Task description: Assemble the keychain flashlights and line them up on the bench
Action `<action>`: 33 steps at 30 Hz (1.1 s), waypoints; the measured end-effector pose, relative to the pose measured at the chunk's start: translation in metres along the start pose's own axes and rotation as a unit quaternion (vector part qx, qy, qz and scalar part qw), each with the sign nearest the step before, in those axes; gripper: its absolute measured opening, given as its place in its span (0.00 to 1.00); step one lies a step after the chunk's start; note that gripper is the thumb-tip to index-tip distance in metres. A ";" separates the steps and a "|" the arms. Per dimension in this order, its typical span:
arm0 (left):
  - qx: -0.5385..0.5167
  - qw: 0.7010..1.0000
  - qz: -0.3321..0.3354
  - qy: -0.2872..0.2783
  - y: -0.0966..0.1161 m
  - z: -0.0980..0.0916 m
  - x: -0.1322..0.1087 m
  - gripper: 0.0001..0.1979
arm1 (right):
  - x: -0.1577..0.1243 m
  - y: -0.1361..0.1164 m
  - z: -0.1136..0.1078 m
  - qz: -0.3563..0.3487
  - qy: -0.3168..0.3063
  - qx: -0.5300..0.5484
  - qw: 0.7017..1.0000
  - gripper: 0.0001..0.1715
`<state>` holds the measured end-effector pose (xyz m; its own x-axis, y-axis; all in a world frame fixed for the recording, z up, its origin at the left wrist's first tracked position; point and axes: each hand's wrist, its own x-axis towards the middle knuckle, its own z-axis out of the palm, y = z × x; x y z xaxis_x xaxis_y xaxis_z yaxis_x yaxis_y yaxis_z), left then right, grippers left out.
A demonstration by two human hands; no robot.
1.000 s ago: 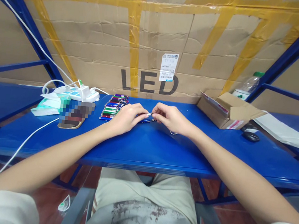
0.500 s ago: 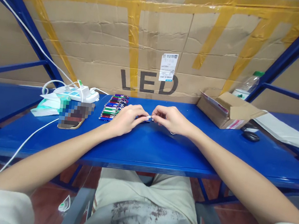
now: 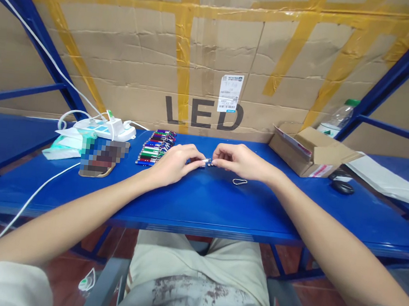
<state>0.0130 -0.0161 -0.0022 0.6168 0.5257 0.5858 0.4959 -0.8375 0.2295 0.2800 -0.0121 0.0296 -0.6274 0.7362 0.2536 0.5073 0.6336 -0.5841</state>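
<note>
Over the middle of the blue table, my left hand [image 3: 178, 163] is closed, thumb and fingers pinching a slim metal tube like a small flashlight [image 3: 206, 162]; only its silvery end shows. Facing it, my right hand [image 3: 239, 160] pinches a small silvery metal part [image 3: 211, 163] right at that end; whether the two are joined I cannot tell. Below my right hand a carabiner clip [image 3: 240, 181] lies loose on the table. Left of my hands, several small coloured flashlights [image 3: 149, 153] lie in a row, blue, green, red and silver, with clips at their right ends.
At the left are a phone [image 3: 105, 159], a green-and-white packet [image 3: 72, 144] and a white power strip [image 3: 108, 126] with cables. An open cardboard box [image 3: 312, 152], a black mouse [image 3: 342, 187], white paper [image 3: 391, 180] and a bottle [image 3: 340, 116] stand right. Behind is a large carton [image 3: 135, 77].
My right hand has shifted slightly right, and its grip has changed at the tube's end. The carabiner clip, mostly hidden under that hand before, is now in plain sight.
</note>
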 end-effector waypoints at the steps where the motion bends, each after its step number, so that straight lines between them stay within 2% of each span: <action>1: -0.004 1.000 -0.004 0.003 -0.001 0.000 0.000 0.14 | -0.001 0.003 -0.006 0.011 -0.005 -0.008 1.000 0.17; 2: -0.007 1.000 -0.008 0.008 -0.001 -0.001 0.000 0.14 | -0.002 0.008 -0.012 0.025 -0.025 -0.011 0.999 0.17; 5: -0.013 1.000 -0.016 0.020 -0.004 -0.003 0.001 0.13 | -0.007 0.022 -0.029 0.070 -0.154 -0.022 0.985 0.16; 7: -0.014 0.999 -0.020 0.021 -0.005 -0.004 0.001 0.12 | -0.009 0.030 -0.037 0.097 -0.212 -0.021 0.972 0.15; 10: -0.015 0.999 -0.021 0.019 -0.005 -0.005 0.001 0.12 | -0.011 0.036 -0.042 0.124 -0.252 -0.029 0.959 0.12; 13: -0.015 1.000 -0.018 0.018 -0.004 -0.005 0.001 0.13 | -0.010 0.037 -0.040 0.132 -0.262 -0.050 0.955 0.10; 19: -0.012 1.000 -0.017 0.011 -0.005 -0.005 0.000 0.14 | -0.009 0.030 -0.032 0.118 -0.249 -0.075 0.958 0.07; 25: -0.016 1.000 -0.019 0.013 -0.004 -0.005 0.000 0.14 | -0.007 0.024 -0.026 0.105 -0.156 -0.074 0.979 0.10; 30: -0.018 1.000 -0.017 0.012 -0.005 -0.005 0.000 0.14 | -0.007 0.015 -0.017 0.112 -0.074 0.041 0.990 0.07; 33: -0.016 1.000 -0.013 0.005 -0.005 -0.005 0.000 0.14 | -0.005 0.013 -0.010 0.079 -0.036 0.090 0.992 0.07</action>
<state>0.0077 -0.0124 0.0006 0.5978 0.5456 0.5873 0.4920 -0.8281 0.2686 0.2957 -0.0054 0.0290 -0.5921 0.8001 0.0964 0.4927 0.4541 -0.7423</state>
